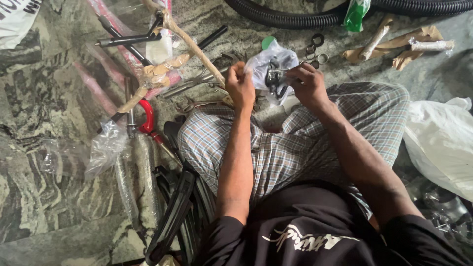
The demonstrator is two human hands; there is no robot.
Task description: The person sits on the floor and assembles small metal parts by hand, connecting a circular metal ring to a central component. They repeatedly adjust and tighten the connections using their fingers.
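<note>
Up above the checked cloth (295,148) over the person's crossed legs, both hands meet on a small clear plastic bag (268,61) with dark metal parts (275,81) inside. The left hand (240,87) is curled into a loose fist at the bag's left edge, its fingertips pinching the plastic, so the bag rises just beside and above its knuckles. The right hand (306,83) closes on the bag's other side, fingers bent and pressed together over what looks like a thin metal rod (283,70) poking from the bag, though the view is too small to be sure. The bag thus sits between the two hands, touching both, held off the floor. Left of the bag lies a paper-wrapped frame tube (189,44) with a red curved part (147,117) lower down. Just beyond the bag, loose metal rings (316,49) rest on the marbled stone floor (44,118), and a black ribbed hose (295,19) runs past them. Well right of the bag sits a white plastic sack (438,140).
</note>
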